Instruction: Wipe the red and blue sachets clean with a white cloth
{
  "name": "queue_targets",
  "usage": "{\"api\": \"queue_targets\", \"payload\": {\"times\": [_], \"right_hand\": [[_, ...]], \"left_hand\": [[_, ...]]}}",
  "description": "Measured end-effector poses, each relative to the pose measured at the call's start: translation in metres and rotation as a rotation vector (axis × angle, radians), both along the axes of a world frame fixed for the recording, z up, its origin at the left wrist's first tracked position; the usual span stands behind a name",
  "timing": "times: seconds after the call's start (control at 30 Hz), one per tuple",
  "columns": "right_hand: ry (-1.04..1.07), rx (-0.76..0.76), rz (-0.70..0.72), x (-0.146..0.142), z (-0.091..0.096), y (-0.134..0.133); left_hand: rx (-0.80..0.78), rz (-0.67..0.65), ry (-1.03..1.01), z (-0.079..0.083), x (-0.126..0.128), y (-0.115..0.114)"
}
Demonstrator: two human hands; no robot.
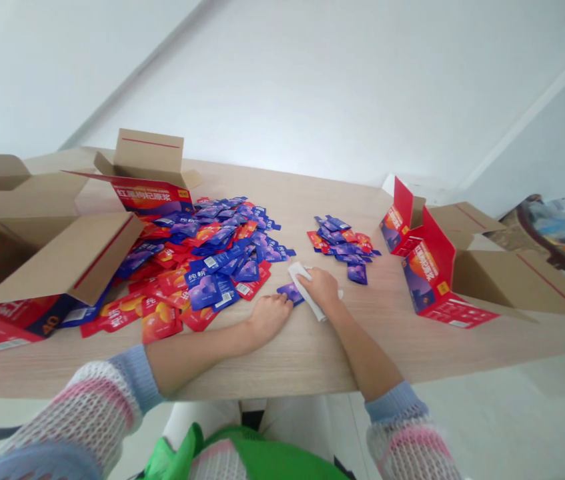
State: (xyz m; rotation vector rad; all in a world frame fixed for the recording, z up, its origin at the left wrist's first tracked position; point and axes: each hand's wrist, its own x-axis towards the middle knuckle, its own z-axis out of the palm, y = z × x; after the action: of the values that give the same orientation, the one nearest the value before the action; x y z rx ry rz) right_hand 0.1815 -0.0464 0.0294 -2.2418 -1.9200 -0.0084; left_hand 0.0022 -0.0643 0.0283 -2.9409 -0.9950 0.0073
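Hands at work: my forearms lie flat on a pale wooden table [282, 373], reaching forward side by side. My left hand [267, 319] rests relaxed, its fingers [285, 308] loosely curled and gripping nothing, just beside a blue sachet [291, 293]. My right hand [322, 288] lies palm-down on a folded white tissue [298, 275], fingers draped across it; I cannot tell whether they grip. Both stand between a large sachet heap [202, 260] and a smaller pile [342, 243].
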Motion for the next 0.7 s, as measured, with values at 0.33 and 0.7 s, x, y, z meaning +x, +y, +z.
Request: {"api": "queue_targets", "payload": {"times": [0.33, 0.7], "right_hand": [[0.03, 0.058, -0.308, 0.052, 0.005, 0.002], [0.095, 0.068, 0.285, 0.0, 0.016, -0.015]], "left_hand": [[0.141, 0.011, 0.155, -0.007, 0.005, -0.024], [0.32, -0.081, 0.102, -0.029, 0.004, -0.017]]}}
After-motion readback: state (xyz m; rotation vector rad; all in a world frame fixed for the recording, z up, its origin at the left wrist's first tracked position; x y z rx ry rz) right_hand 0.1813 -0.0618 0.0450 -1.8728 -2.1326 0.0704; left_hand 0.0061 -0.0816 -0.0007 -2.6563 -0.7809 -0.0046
